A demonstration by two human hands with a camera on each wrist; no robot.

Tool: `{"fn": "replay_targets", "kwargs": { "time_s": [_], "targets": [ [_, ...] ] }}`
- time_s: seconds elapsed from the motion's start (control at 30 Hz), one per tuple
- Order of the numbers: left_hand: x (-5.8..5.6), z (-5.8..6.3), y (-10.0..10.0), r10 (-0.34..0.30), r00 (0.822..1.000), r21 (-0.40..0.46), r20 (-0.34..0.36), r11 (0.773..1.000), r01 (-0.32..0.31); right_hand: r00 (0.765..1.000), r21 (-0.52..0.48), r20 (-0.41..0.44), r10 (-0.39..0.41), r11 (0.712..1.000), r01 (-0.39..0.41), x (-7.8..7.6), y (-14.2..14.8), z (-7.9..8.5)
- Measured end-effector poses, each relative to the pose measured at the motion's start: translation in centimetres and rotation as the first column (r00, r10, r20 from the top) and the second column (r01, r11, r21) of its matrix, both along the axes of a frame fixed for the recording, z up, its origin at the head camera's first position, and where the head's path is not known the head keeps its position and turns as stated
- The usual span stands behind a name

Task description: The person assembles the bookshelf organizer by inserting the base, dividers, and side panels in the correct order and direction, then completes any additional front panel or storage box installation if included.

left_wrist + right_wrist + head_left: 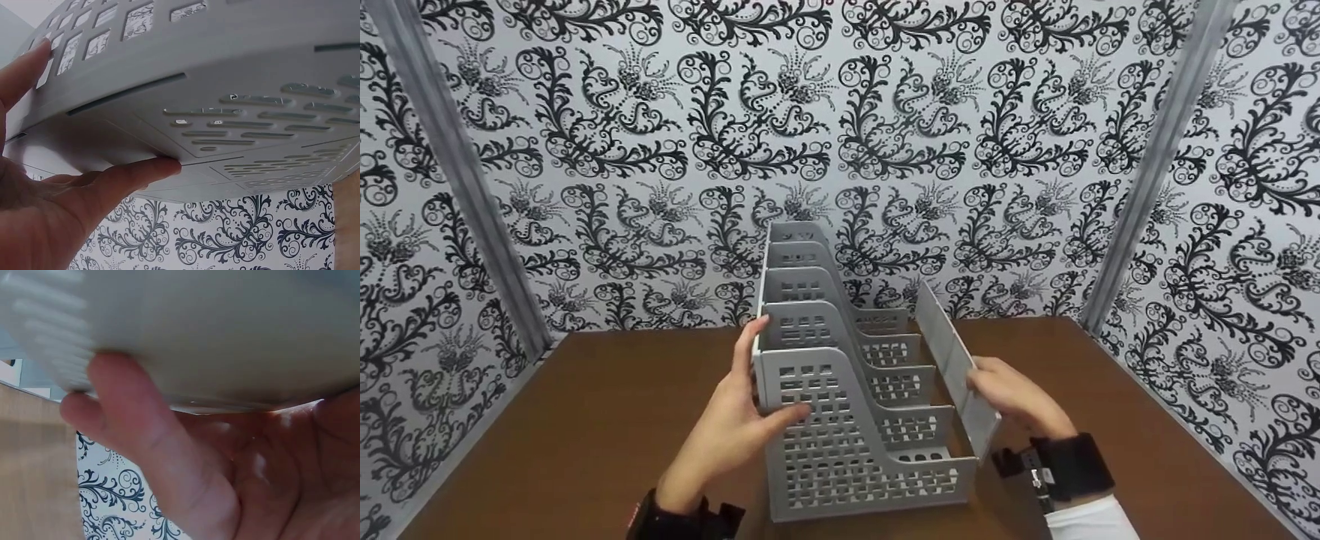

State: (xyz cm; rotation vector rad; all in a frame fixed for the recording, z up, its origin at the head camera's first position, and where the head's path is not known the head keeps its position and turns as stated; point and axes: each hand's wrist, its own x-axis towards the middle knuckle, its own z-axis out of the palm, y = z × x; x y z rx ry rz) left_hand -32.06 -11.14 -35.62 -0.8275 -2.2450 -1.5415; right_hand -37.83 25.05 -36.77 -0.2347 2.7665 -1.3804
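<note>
A grey plastic magazine file rack [864,420] with several stepped compartments and perforated dividers stands upright at the middle of the brown table. My left hand [735,420] holds its tall back corner, thumb on the near perforated side and fingers along the back. In the left wrist view, the thumb and fingers spread over the rack's slotted faces [225,67]. My right hand [1020,394] grips the outer edge of a flat grey panel [949,356], which leans outward along the rack's low front. In the right wrist view, fingertips press on the panel's smooth face [225,343].
The brown tabletop [585,420] extends on both sides of the rack. White walls with black scroll patterns [810,112] enclose the back and sides, with grey strips [465,172] at the corners. A black band [1076,469] is strapped round the right wrist.
</note>
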Motion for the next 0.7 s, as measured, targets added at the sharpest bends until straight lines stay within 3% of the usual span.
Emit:
{"fn": "replay_targets", "kwargs": {
  "time_s": [0.17,0.7],
  "targets": [
    [-0.24,-0.12,0.11,-0.039,0.999,0.005,0.005,0.999,0.039,0.998,0.037,-0.060,-0.010,0.999,0.012,0.08,0.08,-0.01],
    [-0.34,-0.20,-0.08,-0.047,0.999,0.022,0.020,0.999,0.047,0.999,0.010,-0.037,-0.010,1.000,0.010,0.25,-0.70,0.41]
  ]
}}
